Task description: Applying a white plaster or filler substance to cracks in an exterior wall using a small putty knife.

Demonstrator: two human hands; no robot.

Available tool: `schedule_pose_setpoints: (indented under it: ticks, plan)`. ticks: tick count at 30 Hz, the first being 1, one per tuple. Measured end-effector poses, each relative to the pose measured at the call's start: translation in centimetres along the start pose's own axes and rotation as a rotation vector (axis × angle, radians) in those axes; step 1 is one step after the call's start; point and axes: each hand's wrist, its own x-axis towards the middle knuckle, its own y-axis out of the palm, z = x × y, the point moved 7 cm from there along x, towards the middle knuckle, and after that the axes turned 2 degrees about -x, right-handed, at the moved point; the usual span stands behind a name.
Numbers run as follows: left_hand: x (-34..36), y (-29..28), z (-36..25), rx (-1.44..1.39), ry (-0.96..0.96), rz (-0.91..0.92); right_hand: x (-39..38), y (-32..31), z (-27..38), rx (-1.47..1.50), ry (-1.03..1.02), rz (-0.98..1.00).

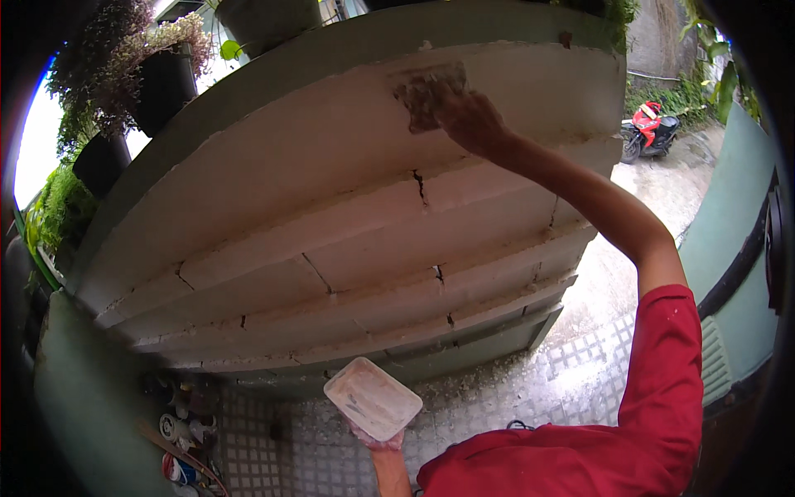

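My right hand (472, 120) is raised with its fingers closed on a stained, squarish scraper (418, 99), held against the upper part of a pale, stepped concrete structure (315, 153), just below its grey-green rim. Dark cracks mark several of the structure's ledges. Lower down, my left hand (378, 439) holds a shallow rectangular plastic tray (373, 396) from underneath, its inside smeared with whitish residue.
Potted plants (170, 87) stand along the top. A red scooter (650, 131) is parked outside at right. Green walls (95, 389) flank both sides. Containers and tools (174, 431) lie at lower left on the tiled floor (273, 464).
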Motion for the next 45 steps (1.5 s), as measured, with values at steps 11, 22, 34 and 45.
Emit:
schedule_pose_setpoints:
  ticks: [11,22,34,45]
  plan:
    - [-1.0,0.4,-2.8,0.334,0.107,0.214,1.5,-4.0,3.5,0.022,-0.182,-0.019]
    - [-1.5,-1.1,-3.6,-0.045,0.050,-0.025,-1.9,2.5,5.0,0.264,-0.107,0.130]
    - [-2.3,-1.7,-7.3,0.103,0.126,-0.033,-6.0,-2.9,-10.8,0.510,0.892,0.066]
    - [-1.7,-1.9,-8.8,0.083,0.083,-0.058,-2.1,1.5,-3.4,0.200,0.703,0.107]
